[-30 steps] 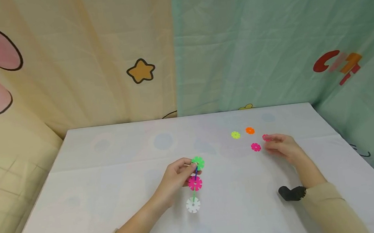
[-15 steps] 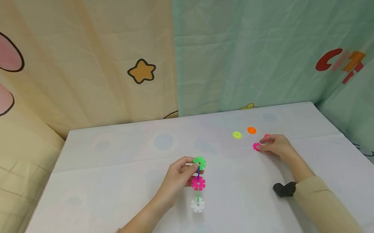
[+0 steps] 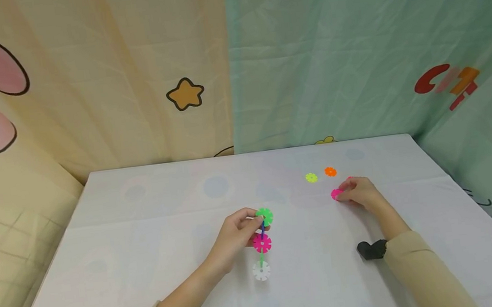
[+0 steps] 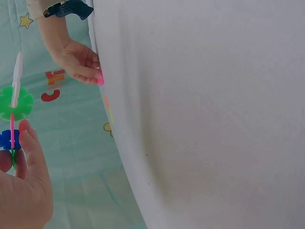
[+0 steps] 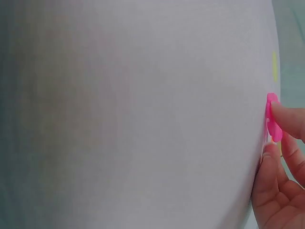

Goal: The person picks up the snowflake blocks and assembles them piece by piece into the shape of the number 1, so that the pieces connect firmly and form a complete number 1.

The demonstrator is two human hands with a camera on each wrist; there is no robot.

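My left hand (image 3: 234, 231) pinches a chain of notched plastic snowflake discs between thumb and fingers, above the table. In the chain, a green disc (image 3: 265, 216) is at the top, then an edge-on blue disc (image 4: 6, 140), a pink disc (image 3: 262, 243), an edge-on green one and a white disc (image 3: 261, 271) at the bottom. My right hand (image 3: 362, 193) is at the tabletop, its fingers gripping the edge of a loose pink snowflake disc (image 5: 272, 117). Part of that disc is hidden behind the fingers. Another pink disc (image 3: 350, 178) peeks out behind this hand, mostly covered.
A yellow disc (image 3: 311, 177) and an orange disc (image 3: 330, 171) lie on the white-covered table (image 3: 158, 265), beyond my right hand. Behind the table hang printed curtains (image 3: 343, 51). Each wrist carries a black camera mount (image 3: 372, 250).
My right hand has moved left, from the farther pink disc to the nearer one, and now has its fingers on it. The left hand keeps the chain, almost still.
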